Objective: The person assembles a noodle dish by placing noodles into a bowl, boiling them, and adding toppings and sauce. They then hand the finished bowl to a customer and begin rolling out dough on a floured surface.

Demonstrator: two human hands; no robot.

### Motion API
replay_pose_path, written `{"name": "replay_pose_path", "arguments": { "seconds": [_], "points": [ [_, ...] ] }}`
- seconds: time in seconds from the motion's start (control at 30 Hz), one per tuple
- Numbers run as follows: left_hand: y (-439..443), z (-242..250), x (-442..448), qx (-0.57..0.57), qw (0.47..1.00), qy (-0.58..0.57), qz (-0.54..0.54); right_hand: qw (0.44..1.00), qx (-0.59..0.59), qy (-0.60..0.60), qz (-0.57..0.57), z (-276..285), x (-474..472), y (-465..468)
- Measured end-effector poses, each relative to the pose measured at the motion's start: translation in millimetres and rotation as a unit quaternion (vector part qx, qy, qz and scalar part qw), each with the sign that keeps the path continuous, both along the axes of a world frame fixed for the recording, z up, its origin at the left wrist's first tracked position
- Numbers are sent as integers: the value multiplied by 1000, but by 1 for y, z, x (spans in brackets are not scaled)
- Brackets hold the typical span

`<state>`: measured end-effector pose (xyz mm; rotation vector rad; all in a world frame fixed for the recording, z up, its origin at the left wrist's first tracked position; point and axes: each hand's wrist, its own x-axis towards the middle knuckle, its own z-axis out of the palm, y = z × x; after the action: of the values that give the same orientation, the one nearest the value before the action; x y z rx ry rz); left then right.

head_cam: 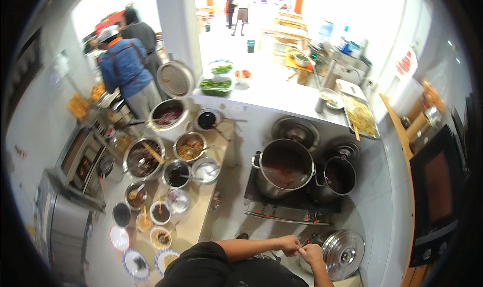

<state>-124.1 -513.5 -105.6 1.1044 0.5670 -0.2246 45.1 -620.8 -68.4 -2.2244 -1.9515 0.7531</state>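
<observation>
My left hand (289, 246) and my right hand (312, 254) meet in front of my body, at the lower middle of the view, their fingers touching. Whether something small lies between the fingers cannot be seen. Beside them on the right is a large lidded steel pot (343, 255). Farther forward, a big steel stockpot (285, 170) of reddish liquid and a smaller dark-filled pot (339, 175) stand on a black gas stove (294, 208), their lids leaning behind them.
A counter (196, 211) on the left bears several bowls of sauces and seasonings and an open rice cooker (169, 115). Greens in containers (216, 85) and a tray of noodle-like food (360, 115) stand on the white ledge. A person in blue (130, 68) stands at the upper left.
</observation>
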Motion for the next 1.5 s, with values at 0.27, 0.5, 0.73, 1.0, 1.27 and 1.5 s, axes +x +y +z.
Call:
{"name": "replay_pose_path", "arguments": {
  "seconds": [0.27,0.5,0.73,1.0,1.27,1.5],
  "points": [
    [-67,-1,-59,-10,983,-12,184,967,91,79,224,-12,-6,0],
    [-157,-35,-95,11,931,108,348,958,97,156,219,-8,-32,-41],
    [-197,-38,-83,-195,809,37,554,878,291,353,138,47,-96,-77],
    [-237,38,-166,-277,784,-319,455,945,-77,208,241,-102,-113,-113],
    [-293,40,-205,471,708,84,519,580,-305,753,-64,-64,-244,-166],
    [-312,12,-226,273,780,111,552,532,-336,775,-55,-59,-301,-181]
  ]
}}
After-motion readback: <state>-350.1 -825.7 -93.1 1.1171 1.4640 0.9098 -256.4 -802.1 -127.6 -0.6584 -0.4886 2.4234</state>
